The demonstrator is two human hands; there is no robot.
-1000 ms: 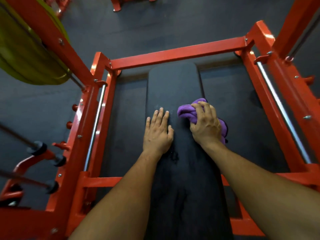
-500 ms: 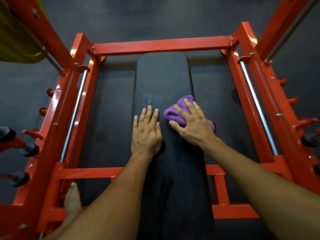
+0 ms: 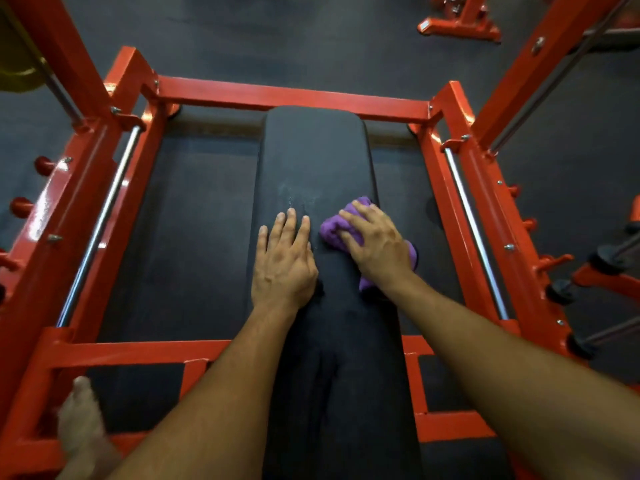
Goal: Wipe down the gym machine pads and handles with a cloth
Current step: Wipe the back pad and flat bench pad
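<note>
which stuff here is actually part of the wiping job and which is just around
In the job:
purple cloth, under the right hand
black bench pad
left hand, flat on the pad

Just around:
orange frame
chrome guide rods
yellow weight plate
bare foot

No readable text, label, brand or number shows anywhere.

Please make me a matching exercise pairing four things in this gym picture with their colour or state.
Things:
1. cloth
2. bench pad
3. left hand
4. machine frame

Descriptions:
A. orange-red
B. purple, bunched under the right hand
C. flat on the pad, holding nothing
D. black, with a faint smudge

Pairs: 1-B, 2-D, 3-C, 4-A
</note>
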